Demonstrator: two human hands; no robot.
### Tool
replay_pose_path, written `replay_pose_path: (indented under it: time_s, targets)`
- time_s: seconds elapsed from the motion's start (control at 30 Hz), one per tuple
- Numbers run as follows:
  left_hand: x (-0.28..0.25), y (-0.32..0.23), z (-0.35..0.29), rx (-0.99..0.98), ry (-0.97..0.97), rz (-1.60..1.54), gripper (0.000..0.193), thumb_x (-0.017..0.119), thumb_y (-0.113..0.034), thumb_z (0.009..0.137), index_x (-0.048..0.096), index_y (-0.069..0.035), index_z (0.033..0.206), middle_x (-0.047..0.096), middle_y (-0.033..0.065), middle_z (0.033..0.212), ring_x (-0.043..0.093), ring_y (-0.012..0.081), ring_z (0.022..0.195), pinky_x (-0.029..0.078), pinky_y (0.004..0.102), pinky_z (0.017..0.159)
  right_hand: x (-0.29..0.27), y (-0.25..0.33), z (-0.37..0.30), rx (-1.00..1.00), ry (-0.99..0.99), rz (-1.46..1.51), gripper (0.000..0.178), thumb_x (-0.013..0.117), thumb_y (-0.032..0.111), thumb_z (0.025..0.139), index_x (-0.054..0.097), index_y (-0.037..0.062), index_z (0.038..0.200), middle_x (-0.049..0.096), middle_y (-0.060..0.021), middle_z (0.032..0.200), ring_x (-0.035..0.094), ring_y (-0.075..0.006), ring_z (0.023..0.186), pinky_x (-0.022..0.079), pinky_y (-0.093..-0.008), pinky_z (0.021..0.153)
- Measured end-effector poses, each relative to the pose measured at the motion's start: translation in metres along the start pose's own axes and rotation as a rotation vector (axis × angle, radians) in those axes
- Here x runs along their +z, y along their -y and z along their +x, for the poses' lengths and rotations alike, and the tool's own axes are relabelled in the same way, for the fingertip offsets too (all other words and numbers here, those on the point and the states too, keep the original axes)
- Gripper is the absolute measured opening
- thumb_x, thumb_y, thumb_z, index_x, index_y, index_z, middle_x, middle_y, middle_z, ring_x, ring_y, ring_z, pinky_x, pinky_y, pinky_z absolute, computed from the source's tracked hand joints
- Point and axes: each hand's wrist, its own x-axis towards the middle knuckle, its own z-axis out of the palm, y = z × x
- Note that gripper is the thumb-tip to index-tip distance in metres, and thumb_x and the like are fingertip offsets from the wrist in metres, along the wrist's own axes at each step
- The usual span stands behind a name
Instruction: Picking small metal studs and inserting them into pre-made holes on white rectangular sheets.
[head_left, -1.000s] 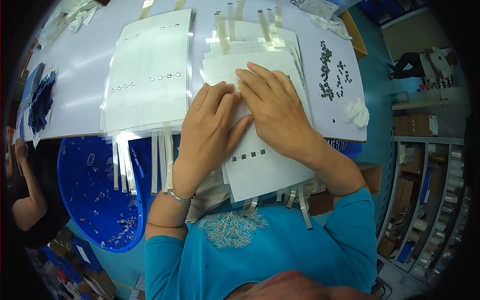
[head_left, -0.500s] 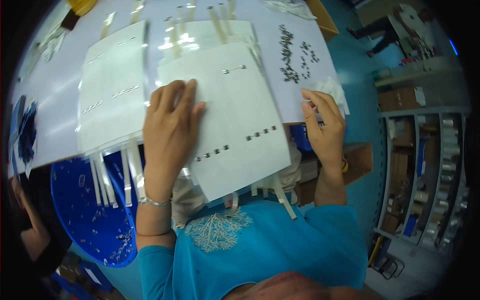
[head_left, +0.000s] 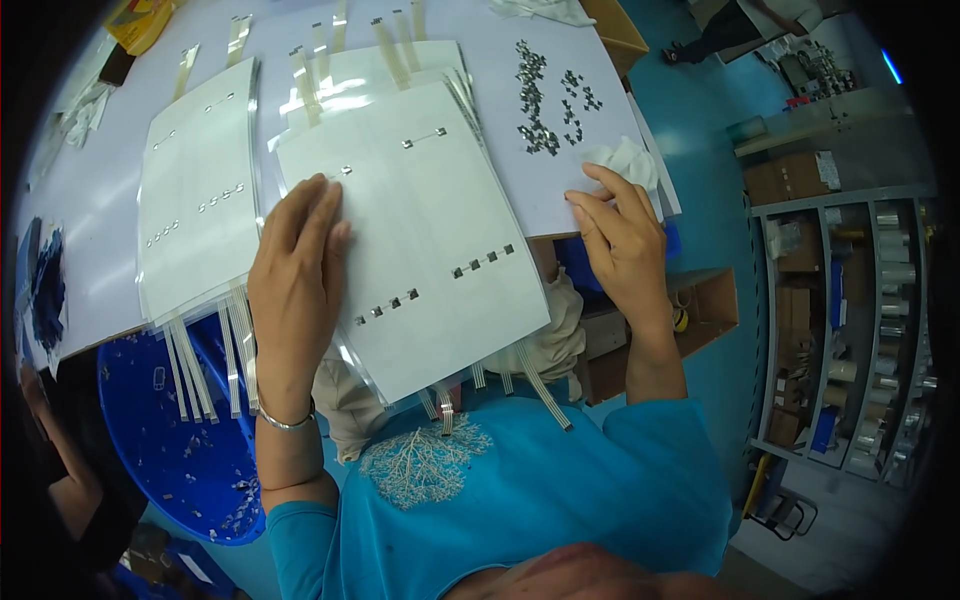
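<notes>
1. The near sheets [head_left: 420, 220] lie mid-scene on the tabletop [head_left: 515, 175] and pass over its near edge, probably to be close to the body.
2. The left hand [head_left: 300, 245] rests on their left side, fingers extended, seemingly to steady them.
3. The right hand [head_left: 625, 240] is at the right near edge, fingers bent; whether they pinch something small, I cannot tell.
4. Dark pieces [head_left: 540, 138] lie far right, perhaps for easy reach.
5. Lower sheets are mostly hidden; the near strips [head_left: 544, 387] show only partly.

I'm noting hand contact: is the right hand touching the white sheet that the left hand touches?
No, the right hand is apart from the white sheet, off to its right.
</notes>
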Motion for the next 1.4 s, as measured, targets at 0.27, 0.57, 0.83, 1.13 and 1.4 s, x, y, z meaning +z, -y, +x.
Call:
replay_pose_path:
  time_s: [0.27, 0.57, 0.83, 1.13, 1.4]
  targets:
    - [-0.006, -0.005, -0.019, 0.014, -0.103, -0.096, 0.031, 0.081, -0.018, 0.096, 0.075, -0.002, 0.122, 0.072, 0.0129, 0.12, 0.07, 0.0337, 0.109, 0.056, 0.045, 0.093, 0.037, 0.069, 0.074, -0.297, 0.14, 0.293, 0.035, 0.069, -0.002, 0.099, 0.075, -0.0002, 0.133, 0.065, -0.0177, 0.149, 0.061, -0.0374, 0.135, 0.051, -0.0468, 0.112]
    - [-0.003, -0.005, -0.021, 0.019, -0.131, -0.096, 0.036, 0.081, -0.018, 0.093, 0.074, 0.0, 0.124, 0.071, 0.0114, 0.125, 0.068, 0.0304, 0.119, 0.055, 0.0437, 0.101, 0.097, 0.107, 0.108, -0.491, 0.235, 0.23, 0.038, 0.068, -0.004, 0.095, 0.075, 0.0032, 0.132, 0.061, -0.0167, 0.154, 0.054, -0.0386, 0.147, 0.044, -0.0503, 0.12]
    - [-0.003, 0.0, -0.021, 0.062, -0.134, -0.096, 0.038, 0.081, -0.016, 0.092, 0.074, 0.003, 0.125, 0.07, 0.0134, 0.124, 0.068, 0.0313, 0.119, 0.057, 0.0425, 0.102, 0.099, 0.123, 0.104, -0.514, 0.254, 0.178, 0.04, 0.064, -0.007, 0.092, 0.075, 0.0022, 0.129, 0.063, -0.0172, 0.152, 0.053, -0.0398, 0.148, 0.043, -0.052, 0.119]
    - [-0.016, -0.005, -0.018, 0.047, -0.089, 0.027, 0.04, 0.078, -0.017, 0.095, 0.072, 0.003, 0.129, 0.069, 0.0149, 0.13, 0.067, 0.0315, 0.124, 0.055, 0.0416, 0.107, 0.03, 0.086, 0.082, -0.117, 0.005, 0.428, 0.036, 0.061, -0.01, 0.1, 0.078, 0.0018, 0.129, 0.071, -0.0165, 0.141, 0.064, -0.0307, 0.138, 0.05, -0.0433, 0.117]
    - [-0.008, 0.001, 0.004, 0.025, -0.042, 0.093, 0.047, 0.078, -0.022, 0.098, 0.069, -0.001, 0.138, 0.066, 0.0103, 0.117, 0.064, 0.0283, 0.101, 0.054, 0.0412, 0.09, 0.008, 0.032, -0.003, 0.046, -0.102, 0.282, 0.024, 0.068, -0.003, 0.104, 0.078, -0.0031, 0.126, 0.077, -0.0181, 0.125, 0.077, -0.0206, 0.093, 0.064, -0.032, 0.079]
